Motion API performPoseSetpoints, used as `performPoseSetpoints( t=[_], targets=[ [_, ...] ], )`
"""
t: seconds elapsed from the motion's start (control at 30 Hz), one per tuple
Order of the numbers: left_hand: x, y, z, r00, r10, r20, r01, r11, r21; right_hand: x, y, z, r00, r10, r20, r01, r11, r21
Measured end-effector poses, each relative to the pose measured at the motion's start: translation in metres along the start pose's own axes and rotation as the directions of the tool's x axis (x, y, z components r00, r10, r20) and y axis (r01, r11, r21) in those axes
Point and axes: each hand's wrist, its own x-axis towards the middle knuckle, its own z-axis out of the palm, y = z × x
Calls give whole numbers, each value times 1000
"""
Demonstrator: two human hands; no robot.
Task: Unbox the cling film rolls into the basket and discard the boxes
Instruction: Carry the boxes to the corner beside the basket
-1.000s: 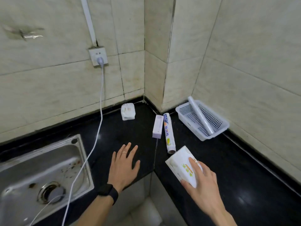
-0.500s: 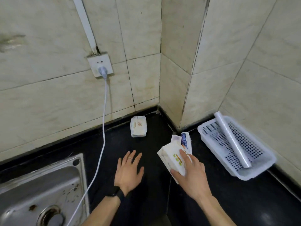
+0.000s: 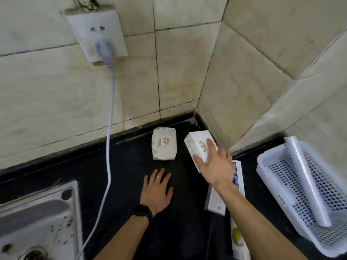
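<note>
Right hand (image 3: 214,164) grips a white pack (image 3: 197,145) near the corner; left hand (image 3: 156,192) lies flat, fingers spread, on the counter (image 3: 122,166).

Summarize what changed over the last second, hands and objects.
The right hand carried the white tissue pack from the counter's near edge toward the back corner, next to the other tissue pack; it's still gripping it. The camera moved in closer. Unchanged: left hand flat on the counter, cling film roll in the basket, cling film box on the counter.
</note>
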Motion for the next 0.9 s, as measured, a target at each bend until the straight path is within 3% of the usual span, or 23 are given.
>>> performPoseSetpoints(
  t=[0.17,0.43,0.57,0.63,0.73,0.83,0.9],
  targets=[
    [-1,-7,25,996,19,-82,-21,1000,-16,31,-19,24,1000,14,-10,-14,999,-47],
    [-3,-15,48,990,39,-134,-39,999,2,30,-18,62,990,-8,142,37,979,-202],
    [-4,-13,45,994,31,-107,-29,999,20,36,-12,43,961,-28,274,58,993,-102],
    [-5,-10,38,996,26,-86,-23,999,40,24,-10,31,970,-71,232,74,997,-4],
    [-1,1,22,1000,-21,-3,21,998,54,-17,4,14,992,-115,45,106,980,167],
    [-2,34,-1,998,-59,23,60,997,-44,-75,35,0,995,-61,-74,80,952,294],
    [-7,65,-13,1000,-12,18,14,992,-122,-118,62,-6,989,0,-146,49,943,330]
  ],
)
